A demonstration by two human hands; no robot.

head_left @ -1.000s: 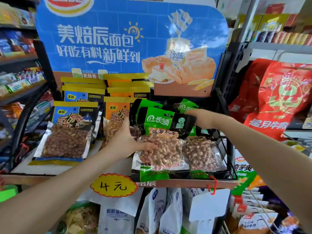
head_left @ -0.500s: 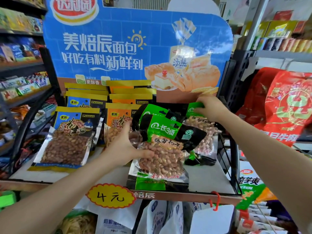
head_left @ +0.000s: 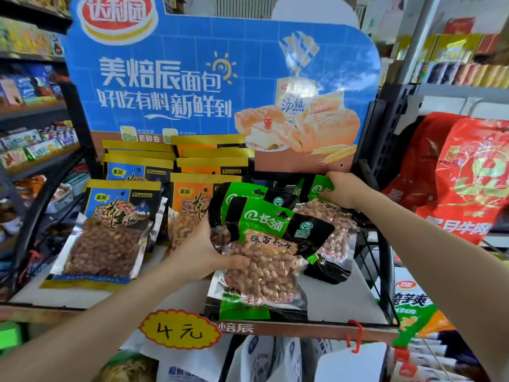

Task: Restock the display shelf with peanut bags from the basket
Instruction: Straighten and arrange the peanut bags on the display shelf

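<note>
1. Green-topped peanut bags are what you are handling: your left hand (head_left: pixel 205 253) grips the front green bag (head_left: pixel 264 260) by its left edge, thumb laid across the clear window over the nuts, fingers hidden behind it.
2. That bag leans on the display shelf (head_left: pixel 338 301) just left of the black wire side rail (head_left: pixel 382 274), its foot at the shelf's front lip.
3. Your right hand (head_left: pixel 343 190) pinches the green header of the rear green bag (head_left: pixel 327 216), which stands behind the front one and closer to the rail.
4. Expect soft, crinkly film with loose nuts inside (the weight will slump to the bottom). I judge them light but floppy and a little slick.
5. Take hold at the stiff sealed header or a side seam, not the bulging window.
6. Left of the rail and further off, the orange bags (head_left: pixel 192 205) and blue bags (head_left: pixel 113 230) stand in rows; the basket is not in view.
</note>
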